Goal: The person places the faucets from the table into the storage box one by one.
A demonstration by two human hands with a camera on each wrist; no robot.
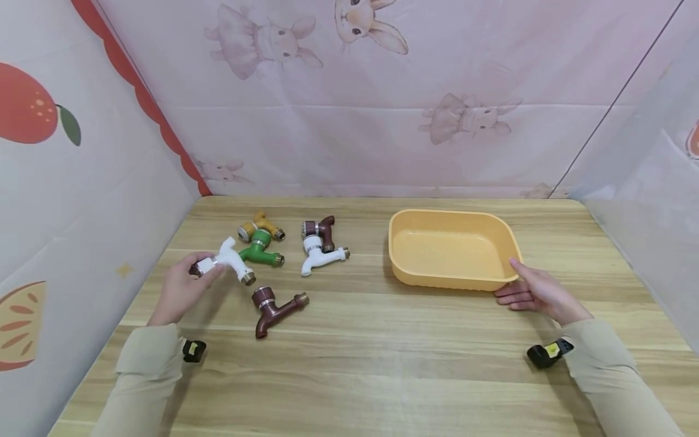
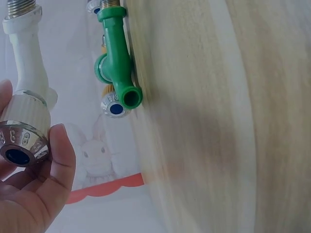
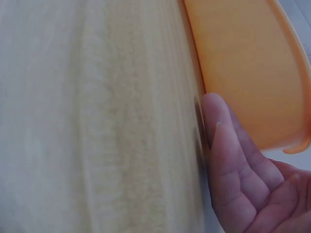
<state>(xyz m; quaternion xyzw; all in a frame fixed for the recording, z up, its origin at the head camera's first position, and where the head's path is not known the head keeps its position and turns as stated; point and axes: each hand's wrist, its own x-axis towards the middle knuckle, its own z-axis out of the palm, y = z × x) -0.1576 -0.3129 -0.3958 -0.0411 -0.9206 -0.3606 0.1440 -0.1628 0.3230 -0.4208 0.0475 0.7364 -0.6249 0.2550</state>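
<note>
My left hand (image 1: 203,272) grips the white handle end of a white faucet (image 1: 233,261), whose brass thread points right, at the table's left. In the left wrist view my left hand (image 2: 41,182) pinches that white faucet (image 2: 26,73) by its chrome cap, beside a green faucet (image 2: 116,58). My right hand (image 1: 516,286) rests with straight fingers against the near right corner of a yellow tub (image 1: 401,267), thumb on its rim. The right wrist view shows my right hand (image 3: 228,160) lying flat along the yellow tub (image 3: 248,63) wall. Nothing lies inside the tub.
Several more faucets lie on the wooden table (image 1: 382,364): a yellow one (image 1: 261,224), a green one (image 1: 262,250), a brown and white pair (image 1: 322,244), and a brown one (image 1: 275,309) nearest me. Pink cloth walls close the back and sides.
</note>
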